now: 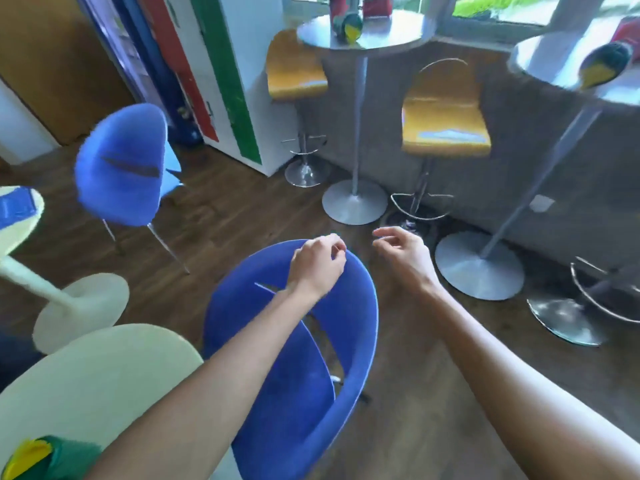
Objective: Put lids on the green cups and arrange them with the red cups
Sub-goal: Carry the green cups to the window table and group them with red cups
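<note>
The frame is motion-blurred. My left hand (317,263) hovers over the back of a blue chair (294,358), fingers curled in with nothing visible in them. My right hand (403,252) floats just to its right above the floor, fingers loosely apart and holding nothing. A green and yellow cup-like object (351,27) lies on the round grey high table (388,38) at the back, beside a red cup-like shape (337,8). Another green and yellow object (604,64) rests on the right high table (547,60). A third one (45,459) sits on the pale table (86,382) at bottom left.
Two yellow bar stools (445,126) (294,72) stand by the grey high tables. A second blue chair (121,168) is at the left, near another pale table (17,216). A white cabinet with coloured stripes (239,81) stands at the back. The floor is dark wood.
</note>
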`<state>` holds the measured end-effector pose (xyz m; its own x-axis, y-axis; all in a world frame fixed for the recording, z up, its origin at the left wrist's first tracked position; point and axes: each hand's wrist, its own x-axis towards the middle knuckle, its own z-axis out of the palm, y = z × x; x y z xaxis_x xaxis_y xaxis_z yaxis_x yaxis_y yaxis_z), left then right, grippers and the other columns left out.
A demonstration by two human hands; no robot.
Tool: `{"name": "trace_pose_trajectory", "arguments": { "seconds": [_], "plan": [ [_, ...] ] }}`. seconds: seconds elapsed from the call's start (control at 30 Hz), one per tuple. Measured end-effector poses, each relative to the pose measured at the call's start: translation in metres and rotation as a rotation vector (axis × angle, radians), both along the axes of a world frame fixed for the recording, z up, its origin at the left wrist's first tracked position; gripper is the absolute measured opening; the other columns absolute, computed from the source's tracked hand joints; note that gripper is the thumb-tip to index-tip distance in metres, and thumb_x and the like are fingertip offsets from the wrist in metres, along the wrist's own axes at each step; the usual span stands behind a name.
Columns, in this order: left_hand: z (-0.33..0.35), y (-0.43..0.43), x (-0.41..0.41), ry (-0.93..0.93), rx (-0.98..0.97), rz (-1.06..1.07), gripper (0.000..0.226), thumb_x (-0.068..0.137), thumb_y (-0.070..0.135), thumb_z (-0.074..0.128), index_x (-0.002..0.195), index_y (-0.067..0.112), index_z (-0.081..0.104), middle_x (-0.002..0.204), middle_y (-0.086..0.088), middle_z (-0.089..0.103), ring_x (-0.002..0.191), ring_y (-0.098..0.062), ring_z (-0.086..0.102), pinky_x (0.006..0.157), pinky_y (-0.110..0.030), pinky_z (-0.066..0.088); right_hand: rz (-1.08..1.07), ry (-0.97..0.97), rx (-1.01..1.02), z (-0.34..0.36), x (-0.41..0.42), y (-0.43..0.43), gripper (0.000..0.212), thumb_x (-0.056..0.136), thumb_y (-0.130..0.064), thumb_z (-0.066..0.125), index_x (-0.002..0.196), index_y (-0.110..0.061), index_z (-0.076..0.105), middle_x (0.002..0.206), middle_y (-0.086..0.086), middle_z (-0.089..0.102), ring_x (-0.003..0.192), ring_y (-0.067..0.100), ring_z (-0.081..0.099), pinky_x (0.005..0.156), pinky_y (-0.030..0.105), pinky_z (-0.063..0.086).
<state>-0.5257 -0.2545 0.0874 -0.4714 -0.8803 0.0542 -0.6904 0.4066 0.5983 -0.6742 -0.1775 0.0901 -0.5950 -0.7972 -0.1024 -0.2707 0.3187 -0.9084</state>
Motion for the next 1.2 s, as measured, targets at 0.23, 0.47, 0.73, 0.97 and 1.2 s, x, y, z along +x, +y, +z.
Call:
{"name": "trace_pose_trajectory", "arguments": {
  "seconds": [0.23, 0.47, 0.73, 0.97, 1.2],
  "plan": [
    [0.036, -0.001, -0.169, 0.014, -0.04, -0.242, 0.017, 0.089, 0.023, 0.058, 0.097, 0.021, 0.073, 0.096, -0.002, 0.077, 0.097, -0.025, 0.069, 0.086, -0.037, 0.053, -0.244, 0.045, -0.061, 0.02, -0.144, 0.036, 0.021, 0.087, -0.017, 0.064, 0.105, -0.02, 0.074, 0.092, 0.0, 0.075, 0.084, 0.008, 0.065, 0.065, 0.001, 0.042],
    [0.061, -0.022, -0.327, 0.096, -0.06, -0.421, 0.014, 0.089, 0.023, 0.058, 0.092, 0.022, 0.072, 0.09, 0.002, 0.076, 0.089, -0.022, 0.07, 0.083, -0.036, 0.055, -0.384, 0.094, -0.063, 0.032, -0.26, 0.047, 0.02, 0.088, -0.018, 0.062, 0.104, -0.023, 0.073, 0.089, -0.003, 0.073, 0.077, 0.005, 0.065, 0.071, 0.015, 0.046],
    [0.079, -0.061, -0.515, 0.175, -0.056, -0.557, 0.015, 0.09, 0.021, 0.059, 0.1, 0.02, 0.07, 0.097, 0.0, 0.071, 0.092, -0.022, 0.066, 0.083, -0.035, 0.053, -0.563, 0.158, -0.096, 0.065, -0.435, 0.023, 0.02, 0.09, -0.019, 0.062, 0.107, -0.023, 0.071, 0.092, -0.003, 0.071, 0.081, 0.005, 0.063, 0.063, 0.007, 0.044],
    [0.094, -0.09, -0.652, 0.239, -0.164, -0.553, 0.037, 0.09, 0.027, 0.064, 0.125, 0.019, 0.057, 0.126, -0.01, 0.059, 0.118, -0.031, 0.055, 0.098, -0.048, 0.049, -0.673, 0.21, -0.202, 0.09, -0.573, 0.0, 0.02, 0.091, -0.021, 0.062, 0.109, -0.019, 0.07, 0.099, -0.003, 0.071, 0.092, 0.009, 0.067, 0.068, 0.008, 0.047],
    [0.083, -0.111, -0.749, 0.21, -0.058, -0.276, 0.082, 0.08, 0.058, 0.066, 0.141, 0.02, 0.029, 0.143, -0.015, 0.036, 0.133, -0.038, 0.035, 0.108, -0.056, 0.036, -0.803, 0.245, -0.313, 0.109, -0.707, -0.026, 0.039, 0.087, -0.03, 0.065, 0.123, -0.023, 0.054, 0.123, 0.007, 0.056, 0.112, 0.022, 0.055, 0.095, 0.038, 0.048]
  ]
}}
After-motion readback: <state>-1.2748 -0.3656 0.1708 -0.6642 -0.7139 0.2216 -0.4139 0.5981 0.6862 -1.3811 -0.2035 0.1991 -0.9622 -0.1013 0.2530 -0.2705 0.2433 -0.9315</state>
